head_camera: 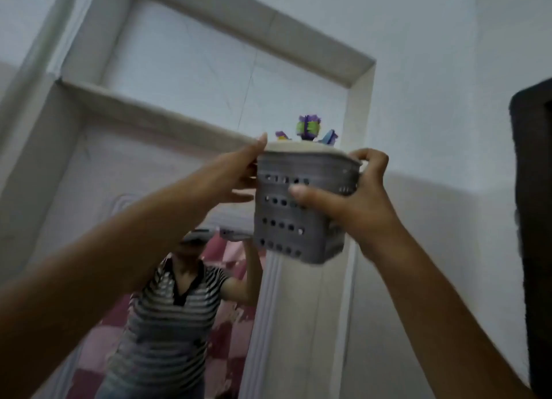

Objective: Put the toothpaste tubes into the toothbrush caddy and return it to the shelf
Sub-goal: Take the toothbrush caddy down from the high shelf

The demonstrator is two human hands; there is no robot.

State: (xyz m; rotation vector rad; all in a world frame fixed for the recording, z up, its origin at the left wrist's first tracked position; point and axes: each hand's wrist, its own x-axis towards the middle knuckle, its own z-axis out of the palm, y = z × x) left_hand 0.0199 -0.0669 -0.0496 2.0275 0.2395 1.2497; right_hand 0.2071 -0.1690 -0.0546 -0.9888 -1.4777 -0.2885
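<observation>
Returning the caddy (pixel 294 210): both hands, left hand (pixel 239 174) and right hand (pixel 352 201), clasp its sides; next, lift onto the shelf (pixel 155 112).

Grey perforated caddy (pixel 294 207), slightly tilted, held aloft; colourful tips (pixel 307 128), probably toothbrushes, poking out.

Soft, even, dimmish indoor light, no hard shadows or glare; whole frame motion-blurred and compressed, caddy (pixel 301 207) and both forearms smeared, wall recess (pixel 209 79) lines bowed by wide-angle distortion
</observation>
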